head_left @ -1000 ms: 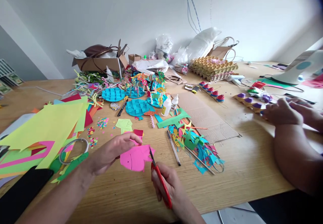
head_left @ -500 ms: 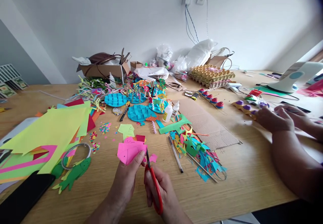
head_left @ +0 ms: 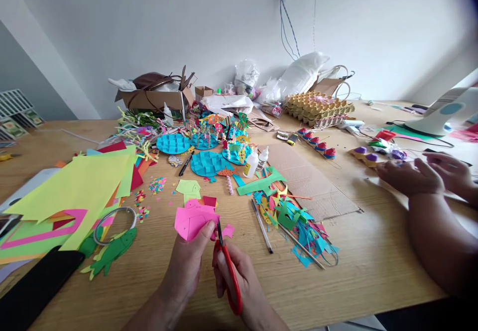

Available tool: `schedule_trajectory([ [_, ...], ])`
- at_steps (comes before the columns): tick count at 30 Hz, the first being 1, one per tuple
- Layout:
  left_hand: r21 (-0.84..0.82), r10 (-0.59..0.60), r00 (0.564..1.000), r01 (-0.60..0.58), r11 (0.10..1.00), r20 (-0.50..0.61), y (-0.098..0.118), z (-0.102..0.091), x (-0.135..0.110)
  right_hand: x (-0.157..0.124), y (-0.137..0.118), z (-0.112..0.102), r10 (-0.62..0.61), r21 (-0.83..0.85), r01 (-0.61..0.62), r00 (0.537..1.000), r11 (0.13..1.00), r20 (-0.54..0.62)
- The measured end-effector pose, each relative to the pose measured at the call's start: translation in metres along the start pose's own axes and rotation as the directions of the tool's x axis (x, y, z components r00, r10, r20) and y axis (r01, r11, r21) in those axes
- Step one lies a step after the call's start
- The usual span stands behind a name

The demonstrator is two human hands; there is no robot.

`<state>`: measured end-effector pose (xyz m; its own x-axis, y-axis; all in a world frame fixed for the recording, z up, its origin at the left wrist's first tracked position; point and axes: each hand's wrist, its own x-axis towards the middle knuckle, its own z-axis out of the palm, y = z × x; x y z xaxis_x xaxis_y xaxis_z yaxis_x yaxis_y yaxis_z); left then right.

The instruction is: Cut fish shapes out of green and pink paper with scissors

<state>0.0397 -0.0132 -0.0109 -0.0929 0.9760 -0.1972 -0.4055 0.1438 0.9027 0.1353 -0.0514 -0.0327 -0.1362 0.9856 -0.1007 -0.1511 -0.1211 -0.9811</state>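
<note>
My left hand [head_left: 190,259] pinches a piece of pink paper [head_left: 194,221] that carries a drawn fish outline. Red-handled scissors [head_left: 232,281] are gripped in my right hand [head_left: 242,276], their dark blades pointing up against the paper's right edge. Just beyond the pink paper lie a yellow-green paper piece [head_left: 187,187] with a drawn outline and a dark red scrap [head_left: 209,201]. A small pink scrap [head_left: 228,231] rests right of the blades. Green paper fish [head_left: 115,251] lie to the left, beside a grey tape roll [head_left: 99,231].
Coloured paper sheets [head_left: 85,176] pile up at left, near a black flat object [head_left: 41,286]. Blue round bases [head_left: 209,164], glue bottles [head_left: 251,164], a pen [head_left: 262,226], paper scraps [head_left: 309,236] and cardboard [head_left: 309,181] lie ahead and right. Another person's hands [head_left: 414,176] work at right.
The view has shifted slightly, so the table's things sit a little further right. My hands, the pink paper and the scissors keep nearly the same pose. The other person's hands have lifted a little.
</note>
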Motion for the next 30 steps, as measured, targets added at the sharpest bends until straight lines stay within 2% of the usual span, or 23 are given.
schedule_trajectory([
  [8,0.018,-0.026,0.999,0.026,0.999,-0.019,-0.001,0.007,-0.002,-0.002,0.005,-0.005,-0.058,-0.044,0.058,0.998,0.997,-0.002],
  [30,0.016,-0.018,1.0,0.018,1.0,0.005,-0.01,0.001,0.0,-0.003,0.004,-0.007,-0.071,-0.104,0.071,0.997,0.992,0.002],
])
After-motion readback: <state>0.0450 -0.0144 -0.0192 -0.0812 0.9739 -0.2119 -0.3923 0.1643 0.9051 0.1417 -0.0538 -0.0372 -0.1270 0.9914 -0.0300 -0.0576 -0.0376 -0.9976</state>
